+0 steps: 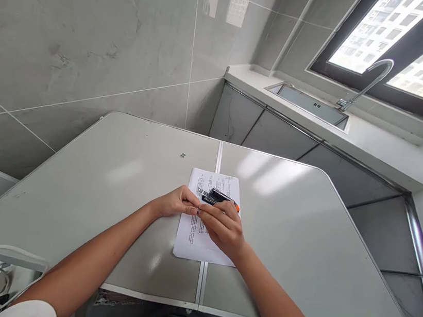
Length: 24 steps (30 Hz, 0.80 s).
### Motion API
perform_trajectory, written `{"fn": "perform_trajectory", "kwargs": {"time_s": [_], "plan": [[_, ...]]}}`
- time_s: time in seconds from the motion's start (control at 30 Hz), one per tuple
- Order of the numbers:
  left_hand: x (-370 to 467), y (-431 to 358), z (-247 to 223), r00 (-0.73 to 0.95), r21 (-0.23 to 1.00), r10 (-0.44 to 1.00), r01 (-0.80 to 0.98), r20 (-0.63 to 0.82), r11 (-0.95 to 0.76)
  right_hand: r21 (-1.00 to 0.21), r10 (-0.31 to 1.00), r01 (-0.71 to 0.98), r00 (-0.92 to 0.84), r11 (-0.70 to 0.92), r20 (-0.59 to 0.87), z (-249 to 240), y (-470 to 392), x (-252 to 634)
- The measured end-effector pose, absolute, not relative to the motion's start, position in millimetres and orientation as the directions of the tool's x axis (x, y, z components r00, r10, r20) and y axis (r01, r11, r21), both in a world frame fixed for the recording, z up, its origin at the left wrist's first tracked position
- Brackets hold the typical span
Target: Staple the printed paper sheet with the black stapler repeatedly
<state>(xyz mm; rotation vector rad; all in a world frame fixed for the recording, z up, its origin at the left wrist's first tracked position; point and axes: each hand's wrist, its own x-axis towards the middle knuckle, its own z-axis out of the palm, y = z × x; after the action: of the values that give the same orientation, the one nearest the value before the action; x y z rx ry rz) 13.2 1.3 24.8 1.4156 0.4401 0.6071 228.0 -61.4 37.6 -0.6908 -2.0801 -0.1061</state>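
Note:
Over the printed paper sheets (203, 248), my left hand (179, 201) and my right hand (224, 225) meet fingertip to fingertip. Both are closed in a pinch at a tiny dark spot between them, too small to name. Just beyond my fingers lies a black stapler (219, 195) with an orange end, resting on the paper. It seems opened, with a metal rail showing at its left; my right hand covers part of it. Two short strips of staples (183, 155) lie on the table past my left hand.
The pale folding table (283, 230) has a metal seam down its middle. A white wire basket (0, 250) with items inside is at the lower left. Behind the table are a grey tiled wall (95, 34) and a counter with a sink (308, 104) and tap (373, 81).

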Motion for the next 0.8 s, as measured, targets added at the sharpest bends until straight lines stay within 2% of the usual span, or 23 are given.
{"fn": "perform_trajectory", "kwargs": {"time_s": [0.1, 0.2, 0.27, 0.37, 0.47, 0.53, 0.6, 0.8], "plan": [[13.1, 1.3, 24.0, 0.780, 0.989, 0.621, -0.142, 0.079, 0.052, -0.132, 0.370, 0.491, -0.428, 0.861, 0.825, 38.5, -63.0, 227.7], [8.8, 4.5, 20.4, 0.731, 0.965, 0.670, -0.251, 0.134, 0.081, -0.204, 0.426, 0.515, -0.359, 0.833, 0.831, 48.8, -55.1, 239.1], [3.8, 9.0, 17.1, 0.659, 0.930, 0.735, -0.350, 0.160, 0.112, -0.327, 0.547, 0.590, -0.241, 0.738, 0.802, 55.9, -35.1, 259.3], [-3.6, 16.1, 13.0, 0.572, 0.883, 0.809, -0.440, 0.136, 0.163, -0.546, 0.769, 0.702, -0.004, 0.458, 0.640, 51.9, 16.2, 306.2], [-6.8, 19.9, 10.7, 0.506, 0.860, 0.858, -0.472, 0.083, 0.195, -0.610, 0.869, 0.768, 0.154, 0.195, 0.471, 26.9, 70.6, 356.9], [-6.8, 20.9, 9.4, 0.487, 0.855, 0.871, -0.477, 0.065, 0.203, -0.618, 0.905, 0.786, 0.236, 0.036, 0.353, 6.6, 96.3, 383.6], [-6.5, 21.4, 8.1, 0.490, 0.857, 0.870, -0.472, 0.060, 0.207, -0.633, 0.915, 0.772, 0.290, -0.052, 0.279, -9.4, 111.6, 401.9], [-6.8, 23.0, 7.3, 0.480, 0.856, 0.876, -0.474, 0.054, 0.207, -0.696, 0.882, 0.715, 0.371, -0.072, 0.290, -21.2, 121.0, 416.9]]}}
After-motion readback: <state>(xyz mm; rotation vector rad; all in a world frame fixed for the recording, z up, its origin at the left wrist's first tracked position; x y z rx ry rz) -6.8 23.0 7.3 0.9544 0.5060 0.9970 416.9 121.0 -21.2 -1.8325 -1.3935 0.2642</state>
